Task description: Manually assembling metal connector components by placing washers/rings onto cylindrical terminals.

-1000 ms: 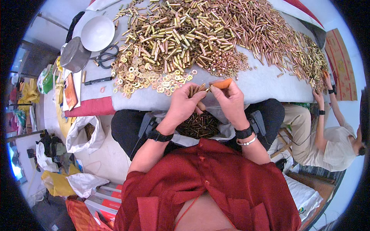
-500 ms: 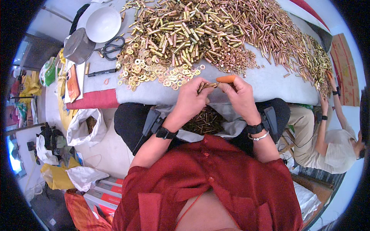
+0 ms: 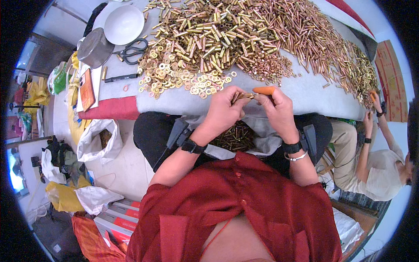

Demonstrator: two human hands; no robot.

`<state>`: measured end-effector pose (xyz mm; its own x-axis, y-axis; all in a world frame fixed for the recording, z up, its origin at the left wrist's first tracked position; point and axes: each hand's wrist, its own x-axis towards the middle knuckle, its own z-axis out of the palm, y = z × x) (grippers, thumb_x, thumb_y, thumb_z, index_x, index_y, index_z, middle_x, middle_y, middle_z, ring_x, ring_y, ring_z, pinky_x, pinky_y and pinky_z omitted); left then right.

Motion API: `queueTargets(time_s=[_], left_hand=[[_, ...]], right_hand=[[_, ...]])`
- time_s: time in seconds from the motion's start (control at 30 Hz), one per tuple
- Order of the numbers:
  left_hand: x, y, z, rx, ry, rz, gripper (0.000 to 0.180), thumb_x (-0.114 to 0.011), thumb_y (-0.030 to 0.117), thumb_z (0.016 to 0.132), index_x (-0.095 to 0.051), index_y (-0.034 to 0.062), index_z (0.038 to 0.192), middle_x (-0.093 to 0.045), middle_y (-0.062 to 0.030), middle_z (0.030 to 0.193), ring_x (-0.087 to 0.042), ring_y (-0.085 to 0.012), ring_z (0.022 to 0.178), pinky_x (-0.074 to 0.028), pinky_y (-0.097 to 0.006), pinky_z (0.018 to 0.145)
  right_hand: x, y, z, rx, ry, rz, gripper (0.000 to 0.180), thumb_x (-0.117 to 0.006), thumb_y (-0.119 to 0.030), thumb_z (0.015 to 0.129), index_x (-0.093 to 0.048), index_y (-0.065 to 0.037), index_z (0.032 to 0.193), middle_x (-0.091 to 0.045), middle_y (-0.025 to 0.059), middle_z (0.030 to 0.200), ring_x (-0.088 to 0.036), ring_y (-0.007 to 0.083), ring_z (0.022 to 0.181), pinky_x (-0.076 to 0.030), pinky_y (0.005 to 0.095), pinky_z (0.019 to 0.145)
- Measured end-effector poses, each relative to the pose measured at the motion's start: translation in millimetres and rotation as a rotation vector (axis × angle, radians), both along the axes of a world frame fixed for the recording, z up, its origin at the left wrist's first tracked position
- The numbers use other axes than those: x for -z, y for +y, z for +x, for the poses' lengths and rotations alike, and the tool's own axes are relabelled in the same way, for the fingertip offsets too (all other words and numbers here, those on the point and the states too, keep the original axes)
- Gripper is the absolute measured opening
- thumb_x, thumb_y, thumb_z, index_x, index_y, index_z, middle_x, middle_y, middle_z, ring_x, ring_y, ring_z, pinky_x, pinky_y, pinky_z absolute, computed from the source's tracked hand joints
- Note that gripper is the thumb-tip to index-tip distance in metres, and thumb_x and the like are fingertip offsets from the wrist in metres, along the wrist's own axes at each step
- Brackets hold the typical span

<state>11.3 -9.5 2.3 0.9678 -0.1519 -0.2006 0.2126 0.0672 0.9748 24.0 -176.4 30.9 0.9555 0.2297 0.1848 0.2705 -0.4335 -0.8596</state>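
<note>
Above the front edge of the table, my two hands meet fingertip to fingertip. My left hand (image 3: pixel 222 111) pinches brass-coloured metal sleeves (image 3: pixel 245 95), at least one pointing to the right. My right hand (image 3: pixel 278 111) has its thumb and index finger closed at that piece's right end; an orange finger cot (image 3: pixel 263 90) covers the index finger. What exactly sits between the right fingertips is too small to make out. Just beyond lie flat ring washers (image 3: pixel 192 81), small nuts (image 3: pixel 273 70) and a heap of tubular sleeves (image 3: pixel 214 41). Below, slim metal bolts (image 3: pixel 235 139) fill an open white bag (image 3: pixel 267 145).
At the table's left are a white bowl (image 3: pixel 124 24), a metal pot (image 3: pixel 94 47), black scissors (image 3: pixel 133 51), a black marker (image 3: pixel 121 78) and an orange phone (image 3: pixel 87 89). A white sack (image 3: pixel 99 146) stands on the floor. On the right a co-worker (image 3: pixel 379 168) reaches to the pile.
The view has shifted slightly, so the table appears a little farther right. My hands stay joined at the sleeves with little finger movement. The co-worker's hands have shifted slightly at the pile.
</note>
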Motion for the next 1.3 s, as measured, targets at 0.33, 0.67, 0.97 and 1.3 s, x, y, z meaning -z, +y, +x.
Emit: queueTargets(time_s=[0.33, 0.67, 0.97, 1.3], left_hand=[[-2, -4, -2, 0.009, -0.001, 0.027, 0.009, -0.06, 0.007, 0.086, -0.056, 0.0022, 0.093, -0.058, -0.003, 0.068, -0.057, -0.0087, 0.052, -0.046, -0.022, 0.044], [-2, -7, -5, -0.032, -0.146, 0.187, 0.008, -0.058, 0.005, 0.086, -0.054, 0.0001, 0.091, -0.057, -0.0038, 0.07, -0.057, -0.0093, 0.053, -0.046, -0.021, 0.044], [12, -16, 2, -0.011, -0.048, -0.04, 0.007, -0.058, 0.003, 0.087, -0.053, 0.0006, 0.093, -0.057, -0.003, 0.07, -0.057, -0.0085, 0.053, -0.047, -0.02, 0.045], [5, -26, -3, -0.062, -0.313, 0.315, 0.007, -0.058, 0.003, 0.086, -0.055, 0.0006, 0.092, -0.058, -0.0039, 0.071, -0.058, -0.0085, 0.056, -0.048, -0.021, 0.048]], right_hand=[[1, -3, 0, -0.028, -0.03, 0.032, 0.015, -0.062, -0.006, 0.081, -0.063, -0.002, 0.095, -0.062, 0.0106, 0.085, -0.061, 0.0187, 0.075, -0.048, 0.0287, 0.066], [14, -5, -4, 0.069, -0.253, -0.064, 0.016, -0.064, -0.016, 0.079, -0.06, -0.002, 0.084, -0.058, 0.0147, 0.078, -0.058, 0.0309, 0.074, -0.046, 0.0366, 0.066], [13, -12, -2, 0.09, -0.159, 0.141, 0.014, -0.063, -0.013, 0.081, -0.06, -0.001, 0.087, -0.056, 0.0136, 0.079, -0.056, 0.0286, 0.074, -0.045, 0.0347, 0.066], [16, -15, 4, 0.131, -0.189, -0.175, 0.028, -0.063, -0.026, 0.079, -0.052, -0.002, 0.071, -0.053, 0.0159, 0.07, -0.054, 0.0361, 0.069, -0.044, 0.0437, 0.062]])
